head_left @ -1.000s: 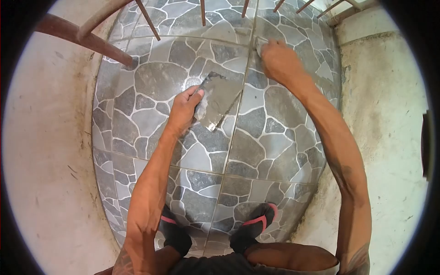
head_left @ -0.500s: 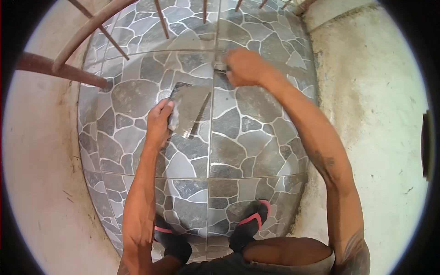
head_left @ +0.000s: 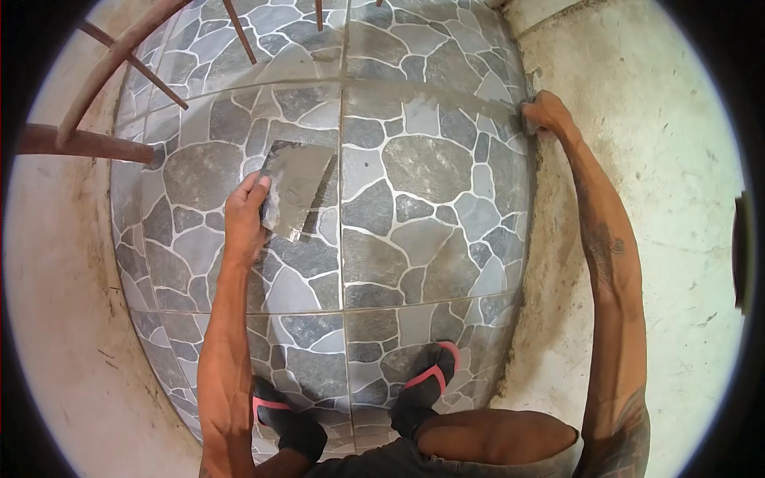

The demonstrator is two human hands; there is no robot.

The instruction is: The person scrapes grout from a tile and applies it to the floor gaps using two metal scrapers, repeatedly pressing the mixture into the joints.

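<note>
My left hand grips the left edge of a flat, roughly square plate, its thumb on top. Wet grey paste that looks like grout coats the plate, which is held above the floor tiles. My right hand is closed at the right edge of the floor, against the foot of the wall. Something small and greyish shows at its fingers, mostly hidden. A smeared grey band of paste runs along the cross joint between the tiles, up to the right hand.
Stone-patterned tiles cover the floor between a left wall and a stained right wall. A brown metal frame with bars juts in at upper left. My feet in pink-strapped flip-flops stand at the bottom.
My right hand has moved right from the middle joint to the wall edge, and more grey paste shows along the joint. The plate stays in my left hand; the view has shifted slightly right.
</note>
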